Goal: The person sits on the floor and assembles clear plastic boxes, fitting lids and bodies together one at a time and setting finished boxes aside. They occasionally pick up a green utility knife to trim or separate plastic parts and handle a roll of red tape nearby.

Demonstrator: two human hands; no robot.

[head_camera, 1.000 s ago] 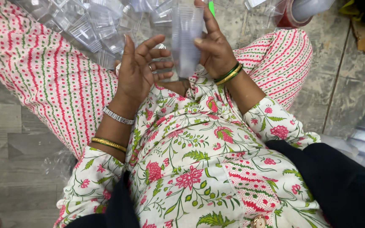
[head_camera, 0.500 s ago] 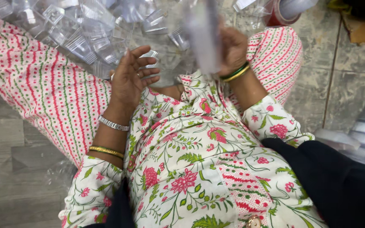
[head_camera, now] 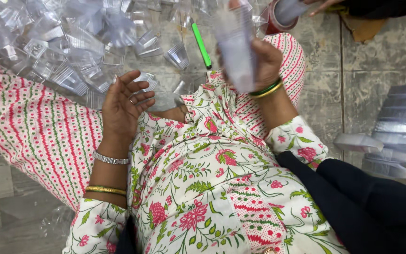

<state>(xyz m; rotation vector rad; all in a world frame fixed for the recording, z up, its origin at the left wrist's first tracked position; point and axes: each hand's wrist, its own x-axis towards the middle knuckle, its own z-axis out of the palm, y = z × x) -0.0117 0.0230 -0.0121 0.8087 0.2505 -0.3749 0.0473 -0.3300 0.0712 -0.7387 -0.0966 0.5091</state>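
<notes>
I sit on a tiled floor in a floral tunic and striped trousers. My right hand (head_camera: 265, 60) grips a stack of clear plastic containers (head_camera: 236, 44), held upright above my right knee and blurred by motion. My left hand (head_camera: 125, 104) hovers empty with fingers spread, just in front of my left knee. Ahead of both hands lies a heap of loose clear plastic cups (head_camera: 71, 42). A green pen (head_camera: 201, 46) rests on the floor beside the heap, close to the held stack.
Stacks of clear plastic lids (head_camera: 393, 134) lie on the tiles at the right. A red tape roll (head_camera: 278, 19) sits at the top, with another person's hand (head_camera: 323, 4) near it. Dark fabric (head_camera: 367, 207) covers the lower right.
Both hands were together on the stack; my left hand has let go and dropped back toward my knee, while my right hand carried the stack to the right.
</notes>
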